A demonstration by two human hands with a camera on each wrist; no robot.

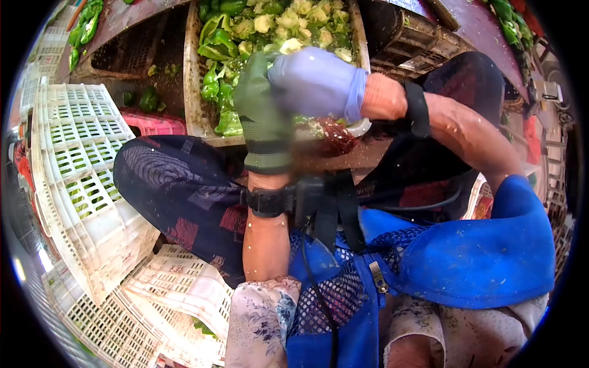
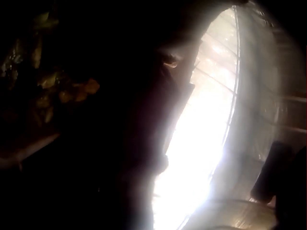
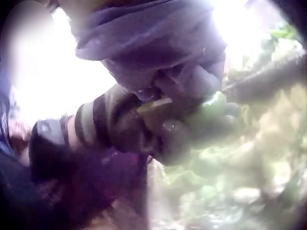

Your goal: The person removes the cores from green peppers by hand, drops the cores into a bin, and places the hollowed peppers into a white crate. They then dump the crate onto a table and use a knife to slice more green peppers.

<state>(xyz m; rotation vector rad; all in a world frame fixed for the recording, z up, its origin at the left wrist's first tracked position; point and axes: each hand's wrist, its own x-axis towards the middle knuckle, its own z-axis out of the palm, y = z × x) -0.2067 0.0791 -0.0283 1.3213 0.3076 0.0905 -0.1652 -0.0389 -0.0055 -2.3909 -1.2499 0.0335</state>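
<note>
Both gloved hands meet over a worn crate (image 1: 192,80) of green peppers and pale pepper cores (image 1: 288,24). My left hand (image 1: 264,107), in a green glove with dark bands, grips a green pepper (image 3: 214,101); only a bright green part of it shows in the right wrist view. Against it, my right hand (image 1: 316,83) in a lavender glove has its fingers curled onto the same pepper. Most of the pepper is hidden by the gloves. The left wrist view is mostly dark, with a few blurred cores at its left.
White slatted crates (image 1: 80,159) stand at the left, with another (image 1: 178,276) below them. A pink crate (image 1: 153,124) sits beyond the left knee. Loose peppers (image 1: 149,98) lie near it. A dark red thing (image 1: 331,138) lies under the hands, by the crate's near edge.
</note>
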